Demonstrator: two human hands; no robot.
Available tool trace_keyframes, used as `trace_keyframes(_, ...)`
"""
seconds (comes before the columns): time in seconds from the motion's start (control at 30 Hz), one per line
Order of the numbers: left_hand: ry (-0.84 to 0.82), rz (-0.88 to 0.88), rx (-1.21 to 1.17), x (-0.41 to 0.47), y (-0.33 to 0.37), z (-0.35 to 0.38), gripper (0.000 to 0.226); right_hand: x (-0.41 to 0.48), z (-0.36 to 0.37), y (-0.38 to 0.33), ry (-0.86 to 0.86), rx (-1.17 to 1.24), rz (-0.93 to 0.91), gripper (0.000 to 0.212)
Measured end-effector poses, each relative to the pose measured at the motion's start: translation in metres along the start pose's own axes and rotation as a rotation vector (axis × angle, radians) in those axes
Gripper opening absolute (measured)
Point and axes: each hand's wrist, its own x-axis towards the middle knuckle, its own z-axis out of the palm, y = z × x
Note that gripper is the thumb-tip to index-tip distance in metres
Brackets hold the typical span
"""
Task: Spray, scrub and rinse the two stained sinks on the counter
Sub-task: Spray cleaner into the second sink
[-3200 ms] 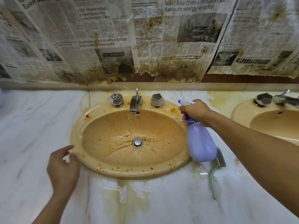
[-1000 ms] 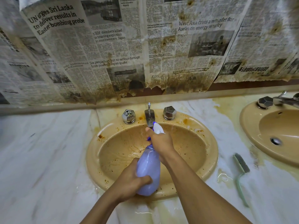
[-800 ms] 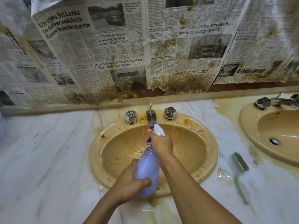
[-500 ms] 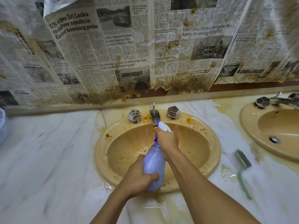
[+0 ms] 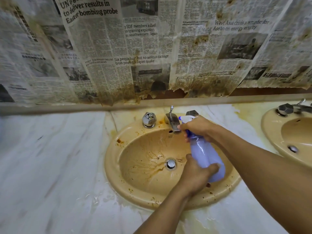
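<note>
Right hand (image 5: 197,128) is clamped round the neck and trigger of the spray bottle (image 5: 206,156) and left hand (image 5: 195,177) is curled round its base, so both hands are closed on the one bottle. It hangs tilted over the right half of the left sink (image 5: 114,149), long axis running from near base to far head, nozzle facing left beside the faucet (image 5: 172,123). The brown-streaked bowl and drain (image 5: 170,163) lie left of and below the hands, so the spray, judged in progress, must go leftward and down; the right sink (image 5: 273,132) sits well apart on the counter (image 5: 50,166), nearer the right arm.
</note>
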Motion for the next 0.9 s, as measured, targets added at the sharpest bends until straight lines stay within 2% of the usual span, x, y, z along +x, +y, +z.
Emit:
trace_keyframes(0.1, 0.003, 0.012, -0.067, 0.004, 0.000, 0.008, 0.083, 0.002, -0.008, -0.004, -0.089, 0.005, -0.033, 0.023)
trace_keyframes(0.27, 0.113, -0.044, -0.238, 0.001, 0.012, 0.022, 0.075, 0.004, -0.019, -0.013, -0.150, -0.127, -0.066, 0.035)
trace_keyframes(0.37, 0.168, -0.075, -0.291, 0.000, 0.024, 0.033, 0.070, 0.001, -0.026, -0.021, -0.232, -0.196, -0.044, 0.020)
trace_keyframes(0.43, 0.116, -0.091, -0.386, 0.002, 0.034, 0.044, 0.067, 0.001, -0.031, -0.029, -0.247, -0.336, -0.015, 0.022)
trace_keyframes(0.5, 0.032, -0.123, -0.509, 0.006, 0.048, 0.055, 0.075, 0.001, -0.036, -0.039, -0.262, -0.469, 0.029, 0.020)
trace_keyframes(0.6, -0.017, -0.119, -0.581, 0.016, 0.063, 0.063, 0.082, 0.001, -0.041, -0.055, -0.299, -0.516, 0.058, 0.014)
trace_keyframes(0.7, 0.063, -0.089, -0.564, 0.023, 0.062, 0.061, 0.078, 0.003, -0.039, -0.061, -0.279, -0.509, 0.016, 0.013)
trace_keyframes(0.9, 0.176, -0.038, -0.422, 0.021, 0.048, 0.050, 0.056, 0.009, -0.028, -0.046, -0.098, -0.498, -0.056, 0.023)
